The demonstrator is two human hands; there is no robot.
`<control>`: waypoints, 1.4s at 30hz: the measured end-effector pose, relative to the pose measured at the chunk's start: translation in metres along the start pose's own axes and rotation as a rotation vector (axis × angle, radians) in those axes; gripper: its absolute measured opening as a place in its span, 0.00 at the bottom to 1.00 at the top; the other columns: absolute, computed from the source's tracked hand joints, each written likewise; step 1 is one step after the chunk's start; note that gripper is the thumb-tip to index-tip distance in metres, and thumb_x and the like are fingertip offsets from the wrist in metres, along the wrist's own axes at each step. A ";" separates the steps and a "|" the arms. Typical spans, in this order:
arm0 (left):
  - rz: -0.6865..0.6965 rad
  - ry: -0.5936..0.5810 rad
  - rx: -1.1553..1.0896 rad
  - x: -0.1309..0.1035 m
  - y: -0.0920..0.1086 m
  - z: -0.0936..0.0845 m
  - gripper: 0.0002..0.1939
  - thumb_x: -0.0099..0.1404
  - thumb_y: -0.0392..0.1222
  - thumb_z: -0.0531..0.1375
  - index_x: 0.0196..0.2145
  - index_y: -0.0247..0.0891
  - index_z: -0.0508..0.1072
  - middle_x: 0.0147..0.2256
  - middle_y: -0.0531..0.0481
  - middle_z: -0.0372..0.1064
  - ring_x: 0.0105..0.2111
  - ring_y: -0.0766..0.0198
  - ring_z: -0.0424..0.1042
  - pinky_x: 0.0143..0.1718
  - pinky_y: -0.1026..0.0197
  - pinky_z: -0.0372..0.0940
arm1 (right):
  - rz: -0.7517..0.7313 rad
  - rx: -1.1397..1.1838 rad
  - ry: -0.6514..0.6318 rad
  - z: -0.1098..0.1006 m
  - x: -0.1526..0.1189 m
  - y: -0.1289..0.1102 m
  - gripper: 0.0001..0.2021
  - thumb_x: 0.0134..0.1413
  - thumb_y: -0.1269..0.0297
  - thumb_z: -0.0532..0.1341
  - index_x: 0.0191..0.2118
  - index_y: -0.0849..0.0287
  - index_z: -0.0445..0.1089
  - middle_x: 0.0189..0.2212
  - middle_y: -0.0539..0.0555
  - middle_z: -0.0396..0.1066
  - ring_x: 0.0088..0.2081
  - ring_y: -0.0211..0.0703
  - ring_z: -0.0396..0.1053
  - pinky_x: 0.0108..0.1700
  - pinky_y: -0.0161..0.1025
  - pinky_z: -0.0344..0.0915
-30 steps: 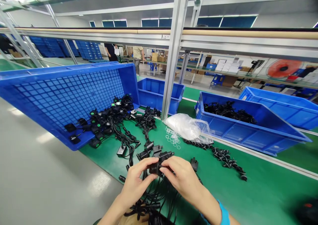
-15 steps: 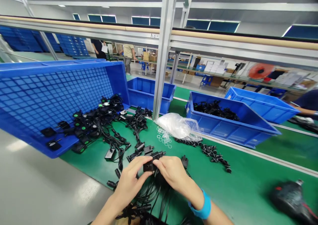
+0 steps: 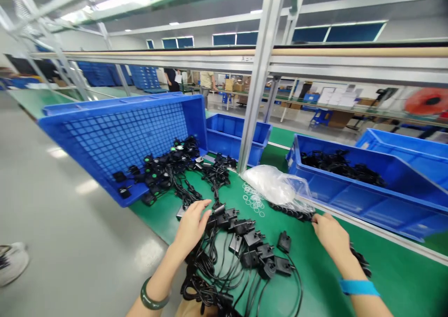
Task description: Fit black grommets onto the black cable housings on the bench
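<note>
I judge the work partly done. A row of black corded parts [image 3: 252, 244] lies sorted on the green mat [image 3: 385, 279] in front of me, while many more remain in a heap spilling from the tipped blue crate [image 3: 115, 135].

My left hand [image 3: 192, 223] rests flat, fingers loosely spread, on the near end of that row; it grips nothing that I can confirm. My right hand [image 3: 329, 235] is well apart, fingertips touching the string of small black pieces [image 3: 290, 210] beside the clear plastic bag [image 3: 276, 186]; whether it has pinched one, I cannot tell.

The parts are small, boxy, matte black, each with a thin cable; the cables tangle toward me.
</note>
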State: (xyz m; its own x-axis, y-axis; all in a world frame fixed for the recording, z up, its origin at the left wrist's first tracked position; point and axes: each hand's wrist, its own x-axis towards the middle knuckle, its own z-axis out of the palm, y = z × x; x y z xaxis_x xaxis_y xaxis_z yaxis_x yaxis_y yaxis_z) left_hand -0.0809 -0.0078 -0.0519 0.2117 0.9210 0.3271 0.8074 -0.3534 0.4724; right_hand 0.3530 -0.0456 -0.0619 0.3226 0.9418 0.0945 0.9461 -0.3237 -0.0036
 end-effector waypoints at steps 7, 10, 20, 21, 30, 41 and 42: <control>-0.371 0.000 0.220 -0.007 -0.054 -0.031 0.22 0.62 0.48 0.65 0.49 0.30 0.72 0.39 0.37 0.74 0.39 0.42 0.75 0.38 0.47 0.71 | -0.012 0.270 0.147 0.004 -0.002 -0.003 0.10 0.63 0.60 0.51 0.37 0.56 0.66 0.37 0.62 0.73 0.38 0.58 0.74 0.35 0.47 0.68; -0.352 0.034 0.166 -0.013 -0.055 -0.029 0.20 0.66 0.47 0.62 0.52 0.35 0.71 0.39 0.42 0.74 0.37 0.50 0.76 0.39 0.51 0.72 | -0.059 0.522 0.151 -0.008 -0.015 -0.027 0.12 0.66 0.52 0.49 0.42 0.54 0.62 0.36 0.57 0.75 0.36 0.50 0.77 0.35 0.42 0.72; -0.023 0.968 -1.183 -0.019 0.030 -0.094 0.21 0.64 0.49 0.67 0.53 0.47 0.73 0.48 0.51 0.69 0.38 0.68 0.75 0.36 0.71 0.74 | -0.213 1.540 -0.069 -0.083 -0.076 -0.137 0.14 0.51 0.53 0.71 0.36 0.58 0.75 0.23 0.49 0.71 0.22 0.37 0.70 0.22 0.31 0.67; -0.032 0.939 -1.287 -0.021 0.033 -0.101 0.20 0.64 0.50 0.68 0.53 0.48 0.74 0.49 0.51 0.69 0.37 0.71 0.74 0.32 0.74 0.72 | -0.228 1.569 -0.108 -0.086 -0.079 -0.142 0.13 0.51 0.54 0.71 0.37 0.57 0.77 0.23 0.49 0.72 0.22 0.36 0.70 0.23 0.31 0.68; 0.052 -0.097 -0.951 -0.039 0.049 -0.064 0.16 0.69 0.46 0.61 0.53 0.43 0.74 0.49 0.42 0.69 0.42 0.57 0.74 0.42 0.58 0.75 | -0.550 1.565 -0.149 -0.101 -0.102 -0.187 0.10 0.57 0.65 0.68 0.44 0.48 0.80 0.37 0.51 0.75 0.29 0.37 0.73 0.29 0.33 0.70; 0.065 -0.174 -0.955 -0.051 0.049 -0.039 0.16 0.71 0.42 0.59 0.55 0.48 0.72 0.53 0.44 0.63 0.49 0.56 0.70 0.46 0.61 0.71 | -0.913 0.927 0.236 -0.095 -0.119 -0.194 0.21 0.66 0.77 0.53 0.60 0.55 0.67 0.48 0.61 0.69 0.44 0.44 0.71 0.42 0.39 0.72; 0.064 -0.178 -0.967 -0.052 0.049 -0.038 0.16 0.71 0.42 0.59 0.55 0.48 0.72 0.53 0.44 0.63 0.48 0.56 0.71 0.46 0.60 0.71 | -0.911 0.929 0.238 -0.095 -0.119 -0.194 0.21 0.67 0.77 0.52 0.61 0.55 0.66 0.48 0.61 0.69 0.45 0.44 0.71 0.43 0.40 0.72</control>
State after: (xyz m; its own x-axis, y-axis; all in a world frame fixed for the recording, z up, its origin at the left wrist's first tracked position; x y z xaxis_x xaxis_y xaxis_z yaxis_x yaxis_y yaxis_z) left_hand -0.0736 -0.0791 -0.0150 0.3832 0.8787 0.2846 0.0100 -0.3121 0.9500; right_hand 0.1288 -0.1039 0.0220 -0.3572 0.7180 0.5974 0.5176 0.6845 -0.5133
